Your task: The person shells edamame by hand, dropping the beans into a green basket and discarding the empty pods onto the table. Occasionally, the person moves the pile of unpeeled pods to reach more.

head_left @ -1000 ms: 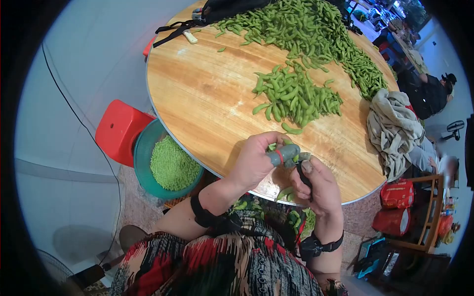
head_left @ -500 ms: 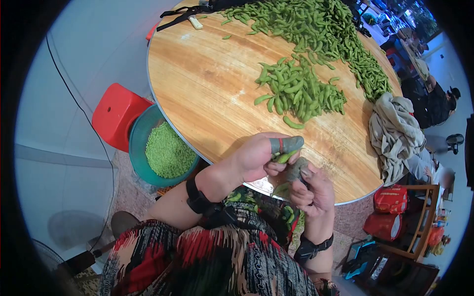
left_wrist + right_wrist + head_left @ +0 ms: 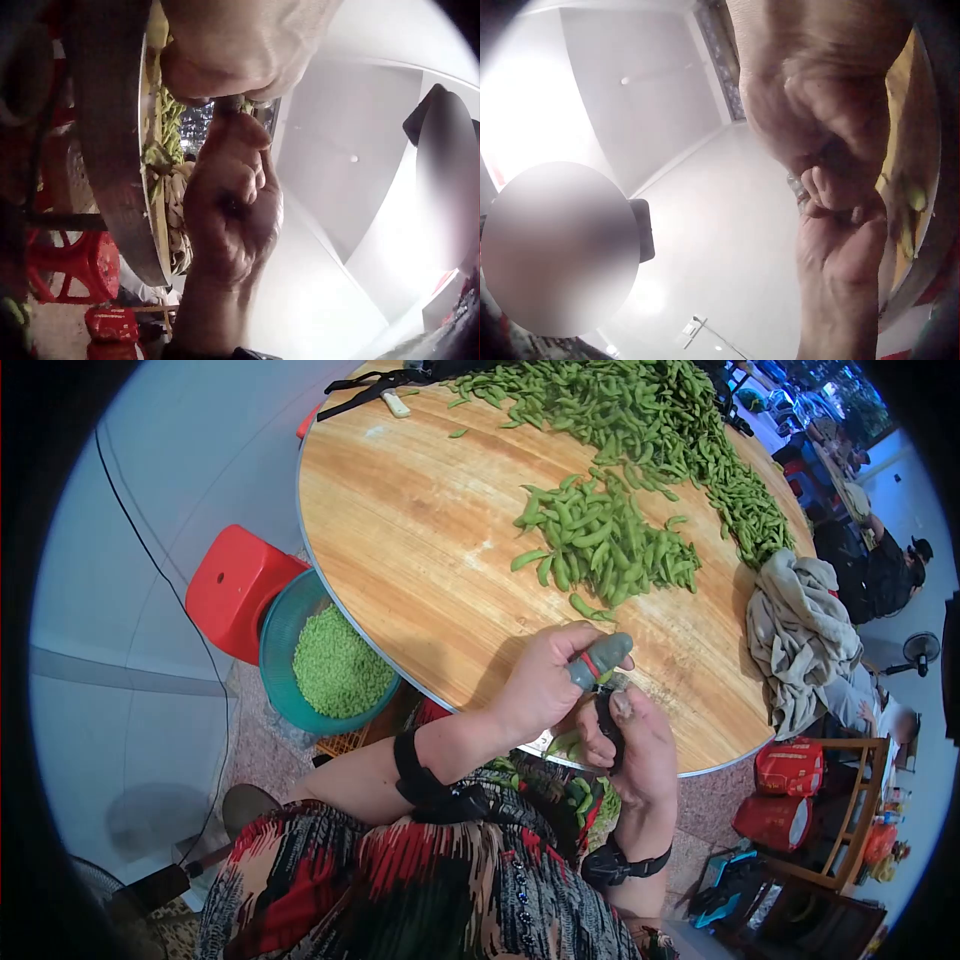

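Note:
Both hands meet over the near edge of the round wooden table (image 3: 400,550). In the head view the left hand (image 3: 540,680), its thumb wrapped in a grey-green cover with a red band, grips a green soybean pod (image 3: 604,678), mostly hidden by the fingers. Against the same pod, the right hand (image 3: 645,745) pinches with thumb and curled fingers; a dark strip shows along its index finger. The right wrist view shows the two hands' fingertips pressed together. Beyond them lies a small heap of soybean pods (image 3: 610,545).
A larger pile of pods (image 3: 640,420) covers the table's far side. Left of the table stand a teal basin (image 3: 282,695) of shelled beans (image 3: 340,665) and a red stool (image 3: 235,595). A crumpled cloth (image 3: 800,635) hangs over the right edge. More pods (image 3: 565,747) lie near the front edge.
Half a second ago the hands were slightly apart, with the pod showing in the left hand. Now they are together, the left thumb tilted over the pod. The view has shifted a little.

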The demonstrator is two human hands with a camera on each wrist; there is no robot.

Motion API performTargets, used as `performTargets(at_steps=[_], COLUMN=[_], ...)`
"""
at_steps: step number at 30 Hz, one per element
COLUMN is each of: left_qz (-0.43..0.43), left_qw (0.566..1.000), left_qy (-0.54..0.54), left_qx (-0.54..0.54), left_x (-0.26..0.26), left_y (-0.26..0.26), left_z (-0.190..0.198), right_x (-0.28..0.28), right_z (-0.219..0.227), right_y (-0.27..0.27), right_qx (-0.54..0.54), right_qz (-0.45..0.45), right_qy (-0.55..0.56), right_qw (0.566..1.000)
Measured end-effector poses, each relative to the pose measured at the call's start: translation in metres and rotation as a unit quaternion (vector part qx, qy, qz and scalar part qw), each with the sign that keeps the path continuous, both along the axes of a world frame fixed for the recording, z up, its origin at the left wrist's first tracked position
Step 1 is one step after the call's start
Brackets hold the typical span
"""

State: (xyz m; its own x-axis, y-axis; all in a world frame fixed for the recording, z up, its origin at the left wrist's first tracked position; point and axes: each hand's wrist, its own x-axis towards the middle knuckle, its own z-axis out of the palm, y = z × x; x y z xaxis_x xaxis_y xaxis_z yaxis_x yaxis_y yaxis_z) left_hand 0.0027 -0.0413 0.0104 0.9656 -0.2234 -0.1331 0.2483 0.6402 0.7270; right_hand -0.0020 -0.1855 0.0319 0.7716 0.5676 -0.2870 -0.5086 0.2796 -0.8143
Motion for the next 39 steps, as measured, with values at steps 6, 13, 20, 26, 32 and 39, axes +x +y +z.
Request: performTargets(at_steps=[6,13,20,26,32,39], left_qz=[0.016,-0.092,-0.058,-0.078,-0.149,-0.177], left_qw=[0.999,0.99,0.974,0.923,0.962,0.982], left_qy=[-0.018,-0.027,-0.086,-0.197,-0.128,0.014], left_qx=[0.02,-0.103,0.199,0.321,0.192,-0.065], left_x=[0.002,0.006,0.005,0.009,0.012,0.014], left_y=[-0.001,0.007,0.004,0.016,0.021,0.027], left_z=[-0.003,-0.01,0.004,0.009,0.002,0.0], right_x=[-0.001,-0.004,-0.002,0.008,0.007,0.006], right_z=[0.003,-0.004,-0.011,-0.007,-0.011,-0.001], right_y=[0.006,-0.004,-0.009,-0.023,-0.021,-0.018], right_qx=[-0.016,0.11,-0.244,-0.093,0.094,-0.06], right_qz=[-0.068,-0.027,-0.091,-0.064,-0.074,-0.081], right_qy=[0.017,0.102,-0.229,-0.03,0.133,0.041], right_qw=[0.997,0.988,0.938,0.993,0.984,0.994])
